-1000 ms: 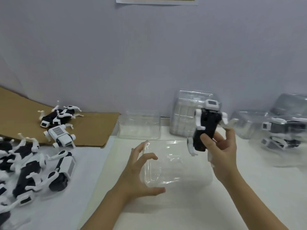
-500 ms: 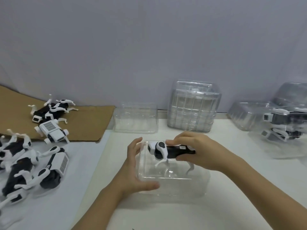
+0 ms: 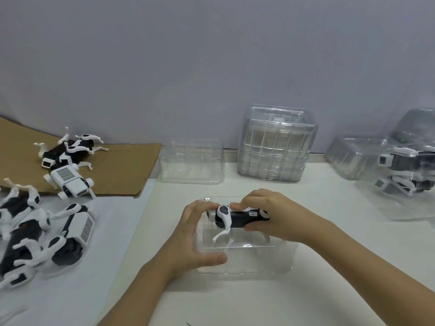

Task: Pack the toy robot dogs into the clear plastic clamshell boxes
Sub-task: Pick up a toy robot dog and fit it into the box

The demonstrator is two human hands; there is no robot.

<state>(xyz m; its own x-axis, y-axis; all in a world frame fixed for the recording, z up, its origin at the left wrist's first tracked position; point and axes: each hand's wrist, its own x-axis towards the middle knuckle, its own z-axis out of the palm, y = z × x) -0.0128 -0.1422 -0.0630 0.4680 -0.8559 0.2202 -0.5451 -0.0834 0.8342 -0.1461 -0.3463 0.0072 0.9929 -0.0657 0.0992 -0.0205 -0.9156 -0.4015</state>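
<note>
A clear plastic clamshell box (image 3: 247, 262) lies open on the white table in front of me. My right hand (image 3: 275, 217) grips a black and white toy robot dog (image 3: 235, 217) by its body, holding it lying sideways in the box's mouth with one white leg pointing down into it. My left hand (image 3: 195, 238) grips the box's left end, thumb on the near wall and fingers over the far rim beside the dog's head.
Several loose toy dogs (image 3: 35, 234) lie at the left, some on brown cardboard (image 3: 127, 170). An empty clear box (image 3: 191, 163) and a stack of clear boxes (image 3: 274, 144) stand at the back. Packed boxes (image 3: 404, 175) sit at the right.
My right hand brought the dog down from upright in the air and laid it sideways into the box. My left hand closed on the box's left end.
</note>
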